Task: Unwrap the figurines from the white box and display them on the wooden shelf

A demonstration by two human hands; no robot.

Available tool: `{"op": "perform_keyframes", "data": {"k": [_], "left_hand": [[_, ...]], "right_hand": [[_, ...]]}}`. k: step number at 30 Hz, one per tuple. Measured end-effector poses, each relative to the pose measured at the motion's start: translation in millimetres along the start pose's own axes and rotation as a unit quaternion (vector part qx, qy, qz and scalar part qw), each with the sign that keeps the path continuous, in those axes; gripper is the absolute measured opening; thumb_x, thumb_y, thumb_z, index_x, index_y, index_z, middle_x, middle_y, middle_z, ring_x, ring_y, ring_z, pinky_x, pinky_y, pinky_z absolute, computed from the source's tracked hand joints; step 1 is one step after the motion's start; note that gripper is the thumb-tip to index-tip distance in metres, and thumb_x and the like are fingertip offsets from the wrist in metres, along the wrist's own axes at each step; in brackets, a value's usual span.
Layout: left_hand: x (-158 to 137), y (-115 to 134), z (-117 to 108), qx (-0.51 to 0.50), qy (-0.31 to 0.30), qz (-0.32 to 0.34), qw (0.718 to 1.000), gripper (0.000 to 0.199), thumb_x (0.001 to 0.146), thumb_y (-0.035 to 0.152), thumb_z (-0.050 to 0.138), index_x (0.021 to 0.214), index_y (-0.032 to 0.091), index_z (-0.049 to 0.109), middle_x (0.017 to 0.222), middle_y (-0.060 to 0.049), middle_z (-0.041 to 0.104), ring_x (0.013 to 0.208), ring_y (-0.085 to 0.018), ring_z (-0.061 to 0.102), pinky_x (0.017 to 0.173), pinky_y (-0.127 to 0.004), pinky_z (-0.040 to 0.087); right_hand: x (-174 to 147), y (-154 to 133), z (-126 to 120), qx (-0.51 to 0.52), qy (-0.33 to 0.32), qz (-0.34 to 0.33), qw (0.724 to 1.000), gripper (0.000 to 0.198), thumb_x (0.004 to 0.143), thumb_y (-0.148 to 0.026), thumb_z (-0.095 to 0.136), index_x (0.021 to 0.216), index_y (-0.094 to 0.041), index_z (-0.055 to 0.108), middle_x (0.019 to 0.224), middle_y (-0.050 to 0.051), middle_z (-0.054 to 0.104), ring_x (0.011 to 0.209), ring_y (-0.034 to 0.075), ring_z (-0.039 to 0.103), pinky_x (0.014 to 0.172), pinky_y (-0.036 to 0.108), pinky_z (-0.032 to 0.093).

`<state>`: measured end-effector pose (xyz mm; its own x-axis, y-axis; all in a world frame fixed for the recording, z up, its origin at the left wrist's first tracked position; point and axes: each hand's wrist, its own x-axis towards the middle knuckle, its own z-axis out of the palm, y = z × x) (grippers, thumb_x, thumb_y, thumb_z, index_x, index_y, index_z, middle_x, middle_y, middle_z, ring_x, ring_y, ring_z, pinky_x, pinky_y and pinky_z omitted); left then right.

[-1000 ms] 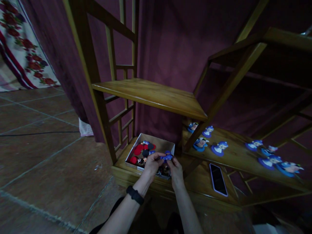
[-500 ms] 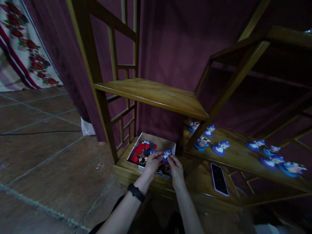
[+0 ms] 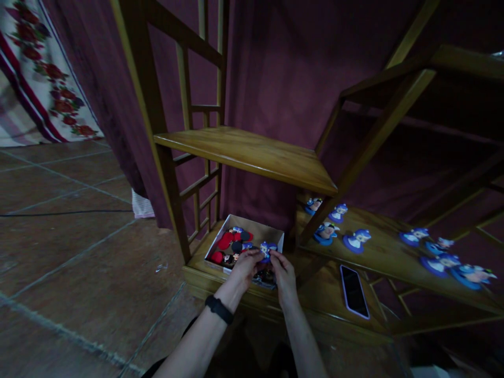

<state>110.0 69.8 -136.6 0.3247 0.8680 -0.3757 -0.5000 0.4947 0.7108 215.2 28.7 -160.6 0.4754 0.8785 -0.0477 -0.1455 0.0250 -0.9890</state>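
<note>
Over the front right part of an open cardboard box, a small blue-and-white figurine is held up between my hands. My left hand pinches it from the left, with a dark band on that wrist. From the right, my right hand has its fingers closed at the figurine's blue base, which they partly cover. Inside the box lie several figurines with red and dark round bases, such as a red one at the left. My hands hide part of the box's contents.
The box stands on the low board of a wooden shelf unit, under a higher board. To the right lies a phone. Several blue-based figurines stand on the right-hand shelf. Slanted posts rise between the sections.
The figurine has shifted slightly left and turned in my fingers, so its blue base now shows towards my right hand. Everything else stays in place.
</note>
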Motion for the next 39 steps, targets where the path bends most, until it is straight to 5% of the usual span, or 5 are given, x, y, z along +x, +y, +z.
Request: {"op": "perform_keyframes", "data": {"k": [6,12,18,25,39], "left_hand": [[4.6,4.2,-4.2,-0.014,0.000,-0.040,0.999,0.007,0.071,0.008,0.060,0.076,0.013,0.060,0.061,-0.003,0.063,0.052,-0.010,0.058,0.049,-0.019,0.043],[7.8,10.0,-3.2,-0.049,-0.046,-0.055,0.996,0.015,0.074,0.006,0.051,0.084,0.011,0.061,0.061,-0.004,0.063,0.047,-0.009,0.055,0.044,-0.018,0.040],[4.7,15.2,2.1,-0.094,-0.048,-0.070,0.992,0.021,0.072,0.003,0.047,0.086,0.012,0.060,0.060,-0.003,0.062,0.043,-0.008,0.052,0.039,-0.016,0.035],[8.7,10.7,2.5,-0.064,-0.035,-0.055,0.996,0.019,0.072,0.004,0.049,0.083,0.011,0.062,0.064,-0.004,0.064,0.043,-0.007,0.052,0.040,-0.016,0.036],[3.7,5.3,2.8,0.004,-0.033,0.023,0.999,0.014,0.066,0.008,0.066,0.079,0.012,0.065,0.071,-0.005,0.067,0.059,-0.012,0.061,0.060,-0.024,0.051]], "right_hand": [[-7.6,-11.7,4.4,-0.005,-0.044,-0.033,0.998,0.032,0.074,-0.041,0.058,0.094,-0.020,0.070,0.092,0.005,0.070,0.079,0.019,0.063,0.073,0.031,0.049],[-12.1,-19.2,6.8,-0.009,-0.069,-0.094,0.993,0.026,0.077,-0.037,0.056,0.091,-0.021,0.070,0.107,0.005,0.065,0.090,0.019,0.060,0.073,0.029,0.050],[-16.3,-24.8,6.5,-0.009,-0.062,-0.097,0.993,0.030,0.080,-0.037,0.053,0.102,-0.022,0.065,0.110,0.005,0.064,0.080,0.017,0.060,0.072,0.030,0.050],[-12.8,-24.4,5.7,-0.033,-0.068,-0.124,0.989,0.026,0.078,-0.037,0.053,0.092,-0.021,0.068,0.109,0.006,0.063,0.092,0.020,0.059,0.070,0.028,0.050],[-3.6,-10.4,-0.9,-0.027,-0.003,-0.031,0.999,0.040,0.070,-0.043,0.060,0.099,-0.018,0.067,0.100,0.007,0.068,0.082,0.020,0.063,0.069,0.030,0.052]]}}
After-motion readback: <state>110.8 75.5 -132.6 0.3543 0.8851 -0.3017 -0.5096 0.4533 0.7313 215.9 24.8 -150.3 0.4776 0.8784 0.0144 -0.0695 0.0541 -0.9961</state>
